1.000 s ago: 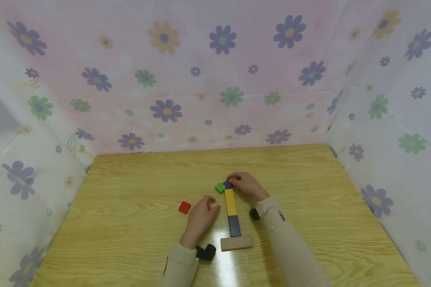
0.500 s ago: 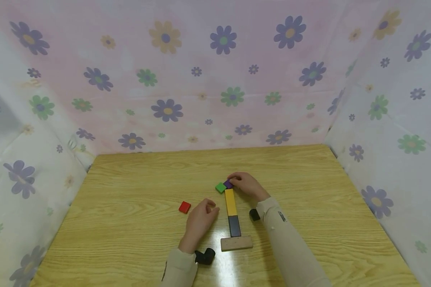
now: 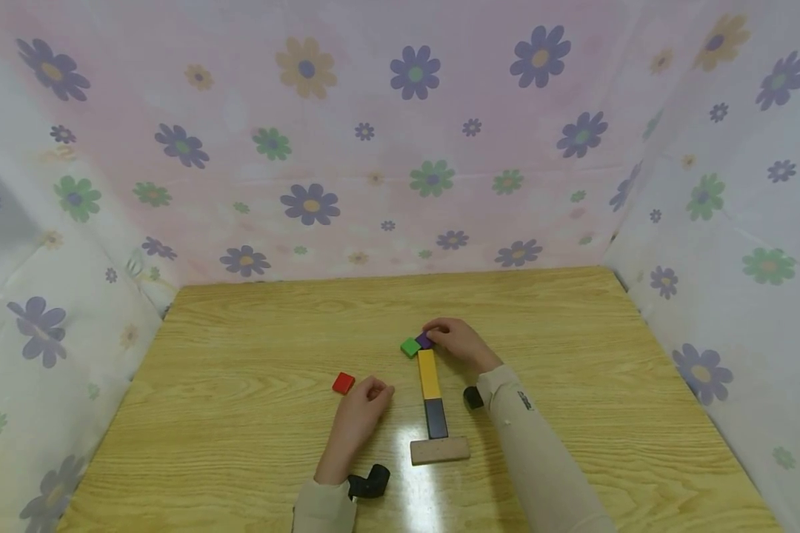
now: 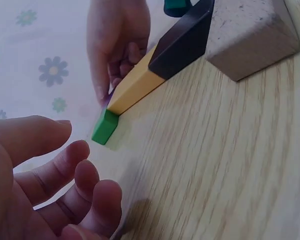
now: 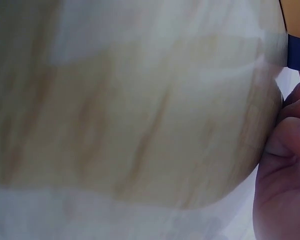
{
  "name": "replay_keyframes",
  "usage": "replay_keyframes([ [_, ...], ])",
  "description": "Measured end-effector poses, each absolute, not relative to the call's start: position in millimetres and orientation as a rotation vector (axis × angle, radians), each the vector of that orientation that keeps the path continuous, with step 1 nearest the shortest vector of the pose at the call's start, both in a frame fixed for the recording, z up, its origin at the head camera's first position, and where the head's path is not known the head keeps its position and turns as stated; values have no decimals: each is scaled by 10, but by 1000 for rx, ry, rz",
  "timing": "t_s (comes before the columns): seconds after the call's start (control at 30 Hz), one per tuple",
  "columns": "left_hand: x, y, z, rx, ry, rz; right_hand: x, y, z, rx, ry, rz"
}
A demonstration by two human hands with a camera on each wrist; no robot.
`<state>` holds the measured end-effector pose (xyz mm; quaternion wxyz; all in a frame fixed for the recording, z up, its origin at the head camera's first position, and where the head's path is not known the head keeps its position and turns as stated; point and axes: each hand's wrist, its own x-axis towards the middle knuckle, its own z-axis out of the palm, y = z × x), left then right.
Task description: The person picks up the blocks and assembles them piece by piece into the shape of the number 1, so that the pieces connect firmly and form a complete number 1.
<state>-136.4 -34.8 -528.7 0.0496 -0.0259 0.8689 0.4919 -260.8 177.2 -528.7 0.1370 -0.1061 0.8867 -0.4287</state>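
My right hand (image 3: 461, 345) has its thumb and fingertips on a small purple block (image 3: 424, 340), pinching it at the far end of a row of blocks. A green square block (image 3: 410, 347) lies against the purple one on its left. Below them a yellow block (image 3: 429, 374), a black block (image 3: 436, 419) and a wider tan block (image 3: 440, 450) run in line toward me. My left hand (image 3: 358, 414) hovers over the table left of the row, fingers loosely curled around nothing. Just beyond its knuckles lies a red square block (image 3: 343, 383).
The wood-grain table (image 3: 253, 318) ends at a flower-patterned cloth (image 3: 347, 163) at the back, and more cloth hangs on both sides. A black wrist camera (image 3: 370, 483) juts from the left sleeve, another (image 3: 472, 397) from the right.
My left hand has drawn back from the row, moving left and toward me, closer to the red block. The right hand stays in place at the purple block.
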Motion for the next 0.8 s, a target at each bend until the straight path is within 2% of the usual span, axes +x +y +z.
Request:
replay_keyframes([
  [0.53, -1251, -502, -5224, -211, 2741, 1502, -2601, 1787, -5269, -334, 2552, -1241],
  [0.8, -1265, -608, -5192, -363, 2892, 1565, -2611, 1799, -5287, -344, 2553, -1252],
])
